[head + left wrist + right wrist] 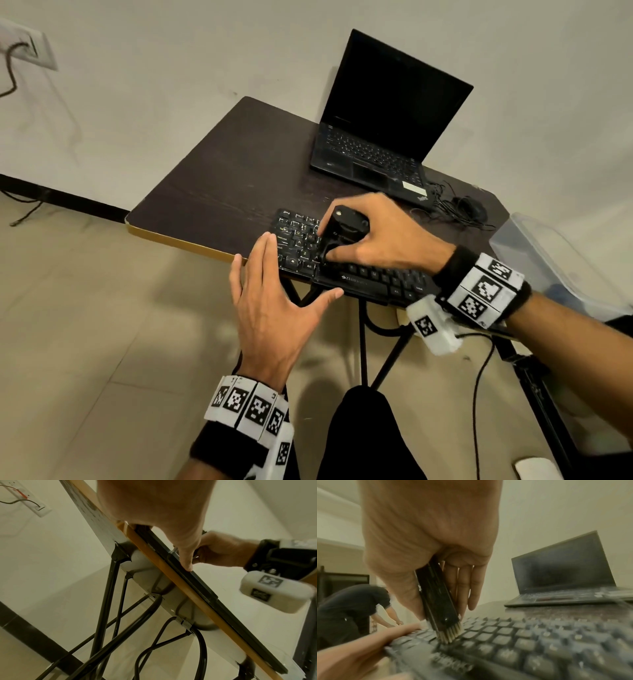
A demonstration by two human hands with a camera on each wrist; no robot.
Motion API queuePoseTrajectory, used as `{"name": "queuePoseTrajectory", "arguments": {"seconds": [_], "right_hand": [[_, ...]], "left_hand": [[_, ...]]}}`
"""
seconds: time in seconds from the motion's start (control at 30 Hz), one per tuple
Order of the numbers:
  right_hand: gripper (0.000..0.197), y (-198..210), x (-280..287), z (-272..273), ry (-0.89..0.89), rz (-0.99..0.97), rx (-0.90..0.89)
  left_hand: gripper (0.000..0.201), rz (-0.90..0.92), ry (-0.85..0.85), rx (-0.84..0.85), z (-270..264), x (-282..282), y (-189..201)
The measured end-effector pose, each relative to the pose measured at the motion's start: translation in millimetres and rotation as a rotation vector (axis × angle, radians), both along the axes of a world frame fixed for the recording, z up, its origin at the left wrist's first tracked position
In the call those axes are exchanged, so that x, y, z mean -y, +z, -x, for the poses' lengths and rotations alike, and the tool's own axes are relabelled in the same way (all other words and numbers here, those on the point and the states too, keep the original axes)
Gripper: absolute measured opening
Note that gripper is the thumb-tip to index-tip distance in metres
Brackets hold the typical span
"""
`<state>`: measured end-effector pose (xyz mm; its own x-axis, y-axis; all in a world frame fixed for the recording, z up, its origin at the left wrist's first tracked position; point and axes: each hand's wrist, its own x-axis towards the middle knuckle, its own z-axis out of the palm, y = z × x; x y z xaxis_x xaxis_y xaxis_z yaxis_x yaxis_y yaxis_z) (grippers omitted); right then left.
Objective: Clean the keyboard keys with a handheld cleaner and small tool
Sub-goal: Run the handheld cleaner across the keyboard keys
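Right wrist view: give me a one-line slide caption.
Right hand grips a black handheld cleaner, its pale bristles on the keyboard keys, left hand at the keyboard's end.

Dark wood-grain tabletop (219, 171) with tan edging, on black metal legs (102, 608). Open black laptop (387, 120), screen dark, at the far right. Black wired mouse (471, 209) with tangled cord beside it. Clear plastic bin (548, 260) at the right edge. White wall socket (30, 44) with a plugged cable. Person in dark clothing, bent over, in the background (351, 609).
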<state>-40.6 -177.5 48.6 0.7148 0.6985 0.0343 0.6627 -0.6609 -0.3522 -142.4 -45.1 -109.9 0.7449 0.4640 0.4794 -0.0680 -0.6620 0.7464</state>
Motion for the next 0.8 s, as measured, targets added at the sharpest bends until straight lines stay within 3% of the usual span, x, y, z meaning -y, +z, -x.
{"name": "queuePoseTrajectory", "arguments": {"seconds": [0.07, 0.23, 0.4, 0.53, 0.7, 0.8], "right_hand": [[0.022, -4, -4, 5, 0.032, 0.014, 0.006], [0.019, -3, -7, -12, -0.086, 0.006, 0.092], [0.022, -6, -9, 9, 0.027, 0.003, 0.019], [0.023, -6, -8, -6, -0.096, -0.026, 0.080], [0.021, -8, -9, 18, 0.040, -0.016, 0.032], [0.023, -7, -7, 3, -0.080, -0.033, 0.070]], "left_hand": [[0.124, -0.001, 0.005, -0.003, 0, -1, 1], [0.124, -0.011, 0.007, -0.010, 1, -1, 1], [0.123, -0.006, 0.007, 0.009, 0, -1, 2], [0.124, -0.009, 0.001, -0.019, 1, -1, 1], [0.123, -0.019, 0.016, -0.010, 0, -1, 3], [0.123, -0.028, 0.024, -0.031, 1, -1, 3]]}}
